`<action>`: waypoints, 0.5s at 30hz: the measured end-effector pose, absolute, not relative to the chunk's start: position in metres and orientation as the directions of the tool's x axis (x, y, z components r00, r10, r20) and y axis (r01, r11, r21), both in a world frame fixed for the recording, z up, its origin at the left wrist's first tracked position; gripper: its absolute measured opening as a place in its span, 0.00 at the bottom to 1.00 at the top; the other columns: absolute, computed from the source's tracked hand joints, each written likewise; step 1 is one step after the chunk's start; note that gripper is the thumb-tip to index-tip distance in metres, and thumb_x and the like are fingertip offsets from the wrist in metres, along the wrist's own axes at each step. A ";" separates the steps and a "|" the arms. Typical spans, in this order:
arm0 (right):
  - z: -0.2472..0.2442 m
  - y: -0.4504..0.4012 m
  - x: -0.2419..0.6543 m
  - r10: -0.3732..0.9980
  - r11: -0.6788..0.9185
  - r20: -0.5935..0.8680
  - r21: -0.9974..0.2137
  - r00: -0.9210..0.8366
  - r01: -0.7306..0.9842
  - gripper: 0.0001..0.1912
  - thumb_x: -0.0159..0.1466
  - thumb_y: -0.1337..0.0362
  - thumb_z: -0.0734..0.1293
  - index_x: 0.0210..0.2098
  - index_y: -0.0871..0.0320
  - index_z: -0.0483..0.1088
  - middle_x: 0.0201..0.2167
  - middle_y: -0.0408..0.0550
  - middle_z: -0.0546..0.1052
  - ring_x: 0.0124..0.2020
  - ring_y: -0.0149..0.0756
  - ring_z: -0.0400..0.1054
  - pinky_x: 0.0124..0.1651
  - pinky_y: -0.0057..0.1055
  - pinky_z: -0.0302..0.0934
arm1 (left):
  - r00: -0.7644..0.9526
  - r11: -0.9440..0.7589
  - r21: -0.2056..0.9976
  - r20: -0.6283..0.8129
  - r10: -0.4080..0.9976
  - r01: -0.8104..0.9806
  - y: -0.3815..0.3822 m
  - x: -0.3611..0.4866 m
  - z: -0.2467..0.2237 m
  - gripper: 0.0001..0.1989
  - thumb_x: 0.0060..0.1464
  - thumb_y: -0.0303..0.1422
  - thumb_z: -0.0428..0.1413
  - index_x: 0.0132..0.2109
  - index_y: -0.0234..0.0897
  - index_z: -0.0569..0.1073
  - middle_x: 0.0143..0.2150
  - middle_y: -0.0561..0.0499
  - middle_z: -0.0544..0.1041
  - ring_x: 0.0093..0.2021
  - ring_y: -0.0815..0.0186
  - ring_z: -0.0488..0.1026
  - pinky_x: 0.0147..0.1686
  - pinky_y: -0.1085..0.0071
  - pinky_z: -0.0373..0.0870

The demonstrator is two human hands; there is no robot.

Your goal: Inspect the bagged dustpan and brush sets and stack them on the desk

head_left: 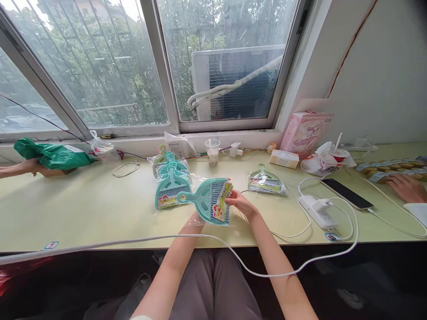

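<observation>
A teal dustpan and brush set (204,203) in clear plastic, with a yellow-green label, lies sideways between my hands, its handle pointing left. My right hand (244,204) pinches its right edge at the label. My left hand (197,218) is beneath it, mostly covered by the dustpan and its wrapper, so its fingers are hidden. Behind and to the left lies a row of similar wrapped teal sets (171,184), overlapping, with a green one (161,155) at the back. Another green wrapped set (265,181) rests apart on the right.
A white cable (213,240) crosses in front of my forearms. Right: a power strip (318,213), a phone (347,194) and another person's hand (405,187). At the back are a drink cup (212,153) and a pink box (305,133). Far left, a person's hand touches a green bag (60,154).
</observation>
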State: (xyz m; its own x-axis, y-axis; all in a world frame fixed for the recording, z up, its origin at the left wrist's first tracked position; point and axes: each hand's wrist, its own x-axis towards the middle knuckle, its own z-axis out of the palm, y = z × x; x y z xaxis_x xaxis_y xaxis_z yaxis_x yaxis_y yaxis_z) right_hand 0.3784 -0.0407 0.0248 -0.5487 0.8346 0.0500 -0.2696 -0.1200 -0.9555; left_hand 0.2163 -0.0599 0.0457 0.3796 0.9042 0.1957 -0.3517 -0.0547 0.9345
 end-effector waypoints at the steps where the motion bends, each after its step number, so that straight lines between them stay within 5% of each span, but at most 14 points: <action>1: 0.025 -0.041 0.378 0.832 -0.120 0.049 -0.956 -0.553 -0.267 0.24 0.48 0.59 0.78 0.43 0.57 0.74 0.42 0.51 0.79 0.41 0.42 0.73 0.38 0.32 0.65 | 0.406 -0.045 0.924 0.210 0.889 -0.380 -0.060 0.215 0.047 0.35 0.49 0.56 0.54 0.62 0.49 0.69 0.60 0.47 0.73 0.65 0.48 0.64 0.58 0.50 0.69; 10: 0.024 -0.040 0.384 0.813 -0.146 0.007 -0.966 -0.582 -0.215 0.23 0.50 0.61 0.76 0.45 0.55 0.73 0.43 0.49 0.78 0.43 0.41 0.72 0.40 0.33 0.66 | 0.549 0.041 0.904 0.222 0.806 -0.426 -0.056 0.217 0.045 0.32 0.48 0.54 0.58 0.58 0.48 0.73 0.63 0.51 0.70 0.66 0.49 0.62 0.61 0.55 0.65; 15: 0.023 -0.038 0.381 0.874 -0.080 0.066 -0.958 -0.481 -0.276 0.24 0.48 0.59 0.77 0.44 0.54 0.73 0.43 0.49 0.79 0.45 0.44 0.72 0.43 0.35 0.66 | 0.379 -0.050 0.925 0.202 0.903 -0.376 -0.042 0.222 0.036 0.33 0.51 0.57 0.54 0.56 0.41 0.73 0.59 0.45 0.74 0.64 0.48 0.64 0.58 0.52 0.66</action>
